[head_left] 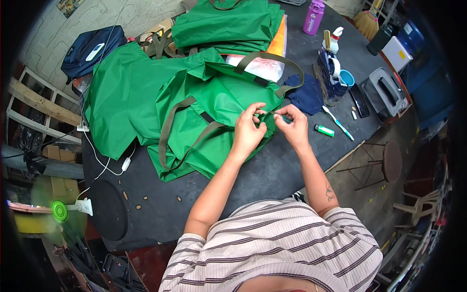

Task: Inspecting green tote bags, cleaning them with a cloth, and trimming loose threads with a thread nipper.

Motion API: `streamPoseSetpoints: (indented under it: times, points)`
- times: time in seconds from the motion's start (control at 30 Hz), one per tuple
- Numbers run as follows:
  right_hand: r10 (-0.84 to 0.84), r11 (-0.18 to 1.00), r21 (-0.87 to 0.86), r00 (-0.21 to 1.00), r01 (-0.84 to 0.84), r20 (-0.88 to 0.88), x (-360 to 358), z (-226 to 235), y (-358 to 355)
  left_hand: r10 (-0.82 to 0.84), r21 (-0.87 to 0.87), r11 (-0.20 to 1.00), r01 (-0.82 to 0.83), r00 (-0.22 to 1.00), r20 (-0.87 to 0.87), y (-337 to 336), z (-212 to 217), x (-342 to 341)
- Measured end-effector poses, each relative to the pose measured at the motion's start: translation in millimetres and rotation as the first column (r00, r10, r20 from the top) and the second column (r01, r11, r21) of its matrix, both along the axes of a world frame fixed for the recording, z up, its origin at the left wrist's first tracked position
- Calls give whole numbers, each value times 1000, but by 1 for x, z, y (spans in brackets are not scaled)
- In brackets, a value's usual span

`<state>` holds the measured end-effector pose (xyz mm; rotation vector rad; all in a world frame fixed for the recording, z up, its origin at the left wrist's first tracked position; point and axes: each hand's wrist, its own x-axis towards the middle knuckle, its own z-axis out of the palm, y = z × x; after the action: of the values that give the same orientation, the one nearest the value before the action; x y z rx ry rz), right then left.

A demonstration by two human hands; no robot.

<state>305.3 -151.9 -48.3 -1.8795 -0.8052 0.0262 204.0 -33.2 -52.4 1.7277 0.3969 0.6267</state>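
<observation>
A green fabric tote bag (pixel 221 97) with olive webbing handles (pixel 170 127) lies spread on the dark table. My left hand (pixel 249 130) is closed in a pinch on the bag's right edge, thumb and fingertips together. Close beside it, my right hand (pixel 295 127) is also closed at that edge. A small dark piece shows between its fingers, mostly hidden, and I cannot make out what it is. The fingertips of both hands are only a short way apart. A green lighter (pixel 324 130) lies to the right of my right hand.
Folded green fabric (pixel 228 24) is stacked at the back. To the right are a toothbrush (pixel 337 122), a phone (pixel 359 100), an organizer (pixel 328 80), a navy cloth (pixel 305 95) and a purple bottle (pixel 314 17). A small fan (pixel 60 211) stands at the left beside a white cable (pixel 103 165).
</observation>
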Motion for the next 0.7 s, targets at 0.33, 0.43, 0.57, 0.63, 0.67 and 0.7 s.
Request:
streamPoseSetpoints:
  times: [0.33,0.43,0.57,0.63,0.67,0.7]
  points:
    - [233,919,388,892,-72,-388,24,-39,7,98,478,872,-107,994,43,2,4,11]
    - [259,897,437,881,-67,-396,20,-40,11,100,262,961,-88,994,-32,-8,22,21]
    - [293,882,462,878,-95,-378,17,-34,9,129,293,946,-139,990,52,-7,9,28]
    - [137,964,259,944,-58,-299,20,-31,3,130,251,959,-131,991,19,-7,9,29]
    - [57,982,188,980,-20,-193,20,-28,-1,129,208,970,-123,991,-15,-7,8,29]
    - [-10,998,58,999,13,-49,16,-15,-7,132,207,970,-126,991,-16,-7,5,30]
